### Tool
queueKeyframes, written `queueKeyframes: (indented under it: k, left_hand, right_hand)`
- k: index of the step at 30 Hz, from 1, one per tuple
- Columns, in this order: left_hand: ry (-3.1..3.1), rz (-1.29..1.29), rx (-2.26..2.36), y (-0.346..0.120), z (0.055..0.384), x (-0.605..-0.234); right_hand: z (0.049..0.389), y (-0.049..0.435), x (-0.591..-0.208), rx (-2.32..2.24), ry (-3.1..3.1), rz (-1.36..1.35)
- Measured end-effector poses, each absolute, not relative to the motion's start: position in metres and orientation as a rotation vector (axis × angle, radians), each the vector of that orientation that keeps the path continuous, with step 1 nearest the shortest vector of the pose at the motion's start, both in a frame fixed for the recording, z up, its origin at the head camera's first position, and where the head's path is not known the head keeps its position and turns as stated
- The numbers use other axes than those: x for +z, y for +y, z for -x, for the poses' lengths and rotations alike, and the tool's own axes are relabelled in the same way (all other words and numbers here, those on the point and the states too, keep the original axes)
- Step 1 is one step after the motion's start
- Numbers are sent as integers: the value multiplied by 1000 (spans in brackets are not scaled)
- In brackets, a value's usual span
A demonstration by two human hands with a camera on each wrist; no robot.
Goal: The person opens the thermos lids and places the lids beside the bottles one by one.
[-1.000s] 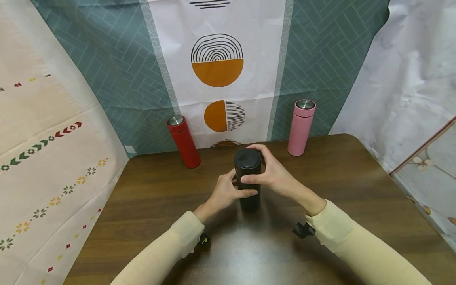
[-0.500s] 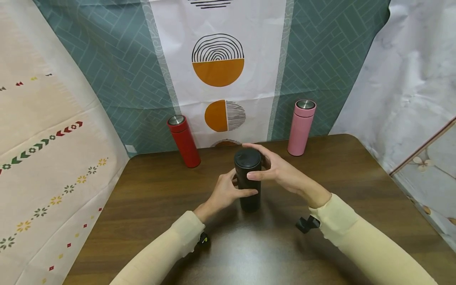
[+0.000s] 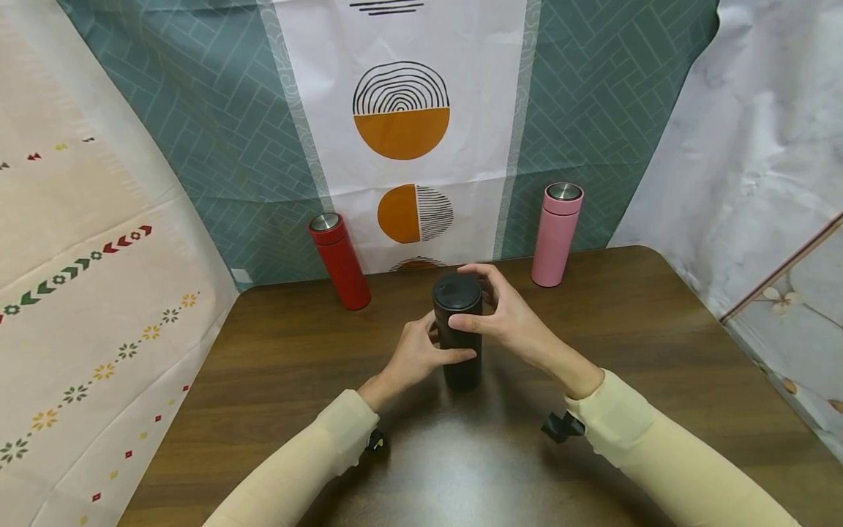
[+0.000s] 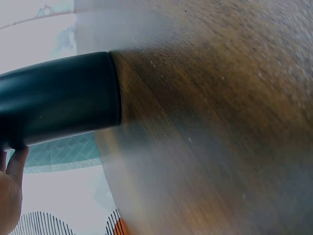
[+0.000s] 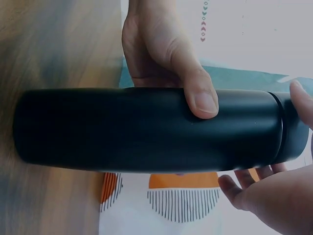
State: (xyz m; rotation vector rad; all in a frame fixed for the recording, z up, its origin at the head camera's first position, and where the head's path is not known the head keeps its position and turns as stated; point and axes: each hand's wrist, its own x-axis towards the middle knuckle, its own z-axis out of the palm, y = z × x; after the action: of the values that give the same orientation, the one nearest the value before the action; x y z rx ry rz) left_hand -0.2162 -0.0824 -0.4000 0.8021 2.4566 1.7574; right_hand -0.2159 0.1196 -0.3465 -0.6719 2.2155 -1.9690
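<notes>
A black thermos bottle [image 3: 463, 377] stands upright on the brown table. My left hand [image 3: 415, 351] grips its body from the left, the thumb laid across the front. Higher up, my right hand [image 3: 510, 318] holds the black lid [image 3: 456, 291], thumb in front and fingers curled behind. In the right wrist view a thin seam shows between the lid [image 5: 294, 132] and the bottle's body [image 5: 122, 132]. The left wrist view shows the base of the bottle [image 4: 63, 98] on the tabletop. Some fingers of both hands are hidden behind the bottle.
A red thermos bottle [image 3: 341, 263] with a silver top stands at the back left of the table [image 3: 276, 380]. A pink one [image 3: 556, 238] is at the back right. A patterned curtain [image 3: 250, 168] hangs behind the table's far edge.
My right wrist swung outward to the right, then back to the left, its thumb shifting along the lid's front. My left hand and the thermos bottle stayed in place.
</notes>
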Motion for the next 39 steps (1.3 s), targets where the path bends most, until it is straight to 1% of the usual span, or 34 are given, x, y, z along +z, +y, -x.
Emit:
queueKeyframes:
  k: [4,11,14,20,23,26,33,39]
  left_hand:
    - [2452,-802,1767,-82,216,-400]
    - [2468,-838,1757,-86,233,-428]
    - [2466,-844,1750,-88,234,-429]
    - [2456,-844,1763,-87,233,-427]
    - [2443,-829,1773,-86,232,-426]
    - [2438,-826,1780,-85,232,-426]
    - [2448,-842,1774,-86,234,-430]
    - [2464,-866,1763,-87,234,-430]
  right_hand:
    - [218,122,-347,-1980,2133,706]
    - [225,131,-345,-1929,1867,808]
    - [223,129,-347,-1917,1944,799]
    - [214,117,-348,-1869,2370,728]
    - [213,115,-346,-1853,2470,695]
    - [216,117,-344,-1861,2439,701]
    - [222,126,-343,-1933,2063,741]
    - [216,121,-348,-1858,2277,725]
